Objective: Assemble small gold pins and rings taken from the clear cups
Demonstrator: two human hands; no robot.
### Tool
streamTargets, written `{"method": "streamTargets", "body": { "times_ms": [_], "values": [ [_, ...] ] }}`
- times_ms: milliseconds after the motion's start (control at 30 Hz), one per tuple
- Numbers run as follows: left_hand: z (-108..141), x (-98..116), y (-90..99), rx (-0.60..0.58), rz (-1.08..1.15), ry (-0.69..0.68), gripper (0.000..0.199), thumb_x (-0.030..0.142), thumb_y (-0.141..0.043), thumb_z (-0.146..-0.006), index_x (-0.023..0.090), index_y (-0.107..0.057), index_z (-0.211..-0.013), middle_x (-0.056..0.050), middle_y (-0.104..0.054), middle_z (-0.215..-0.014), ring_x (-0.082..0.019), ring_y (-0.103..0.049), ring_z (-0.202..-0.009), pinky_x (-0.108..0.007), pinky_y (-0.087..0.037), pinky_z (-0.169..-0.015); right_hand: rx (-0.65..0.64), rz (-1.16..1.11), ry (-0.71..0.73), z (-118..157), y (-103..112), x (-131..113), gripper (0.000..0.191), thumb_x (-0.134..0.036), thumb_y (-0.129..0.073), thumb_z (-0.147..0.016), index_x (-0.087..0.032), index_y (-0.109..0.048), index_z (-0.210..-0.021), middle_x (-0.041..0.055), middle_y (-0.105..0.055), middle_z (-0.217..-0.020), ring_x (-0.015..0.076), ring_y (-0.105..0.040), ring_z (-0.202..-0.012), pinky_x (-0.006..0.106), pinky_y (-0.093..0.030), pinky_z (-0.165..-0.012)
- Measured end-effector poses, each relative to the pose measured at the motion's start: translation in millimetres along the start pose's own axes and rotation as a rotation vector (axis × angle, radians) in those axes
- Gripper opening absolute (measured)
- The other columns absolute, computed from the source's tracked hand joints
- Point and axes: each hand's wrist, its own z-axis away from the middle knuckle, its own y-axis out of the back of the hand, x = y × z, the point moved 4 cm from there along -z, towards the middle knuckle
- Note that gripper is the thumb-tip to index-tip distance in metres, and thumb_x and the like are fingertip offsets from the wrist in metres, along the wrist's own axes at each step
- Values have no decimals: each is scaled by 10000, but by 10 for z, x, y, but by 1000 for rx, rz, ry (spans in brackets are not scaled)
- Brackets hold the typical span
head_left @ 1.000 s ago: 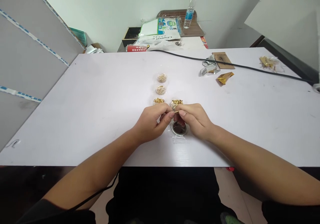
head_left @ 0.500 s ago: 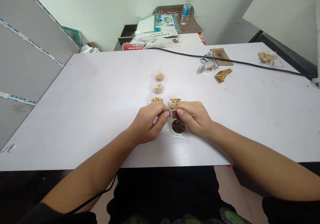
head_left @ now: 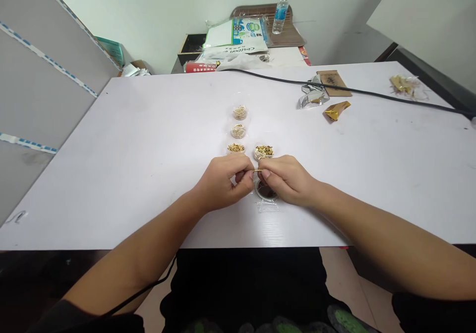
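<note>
A thin gold-coloured piece [head_left: 257, 170] spans the small gap between my two hands. My left hand [head_left: 227, 182] pinches its left end between thumb and forefinger. The right end is pinched by my right hand [head_left: 288, 180]. Just behind my right hand is a small clear dish of gold pieces [head_left: 264, 151]. Another dish of gold pieces [head_left: 236, 148] lies behind my left hand, with two dishes of thin pale-gold pieces [head_left: 238, 131] [head_left: 240, 112] in line beyond it. A round dark dish with a pale rim [head_left: 266, 190] is partly covered by my right hand.
A black cable [head_left: 275, 79] crosses the back of the white table [head_left: 122, 174]. Silver foil [head_left: 312, 98], gold foil [head_left: 336, 110] and a brown card [head_left: 334, 83] lie back right, a plastic packet [head_left: 405, 86] farther right. A water bottle [head_left: 281, 13] stands beyond the table.
Both hands have come slightly closer together, and less of the thin gold piece shows between them. The whole view has shifted a little.
</note>
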Motion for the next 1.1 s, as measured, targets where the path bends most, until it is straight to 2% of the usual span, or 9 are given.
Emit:
{"method": "streamTargets", "body": {
  "times_ms": [233,667,1100],
  "values": [
    [2,-24,-32,-81,31,36,172,89,-453,-851,164,-437,-697,40,-421,-595,-75,-376,-549,-199,-347,-542,-13,-25,-10,3,-5,8,258,-142,-377,-941,-195,-329,-693,-45,-366,-558,75,-337,-475,207,-292,-484],
    [5,-29,-51,-114,28,49,212,118,-414,-940,164,-432,-733,15,-431,-665,-97,-396,-628,-229,-359,-590,-11,-24,-58,20,-50,41,247,-166,-352,-951,-197,-340,-707,-43,-388,-561,87,-358,-472,223,-295,-502],
    [17,-49,-69,-130,52,52,234,109,-416,-939,163,-392,-712,16,-411,-664,-98,-386,-634,-228,-353,-603,-14,-54,-94,21,-88,67,276,-215,-335,-981,-205,-328,-705,-36,-393,-566,100,-369,-489,240,-301,-533]
  ]
}}
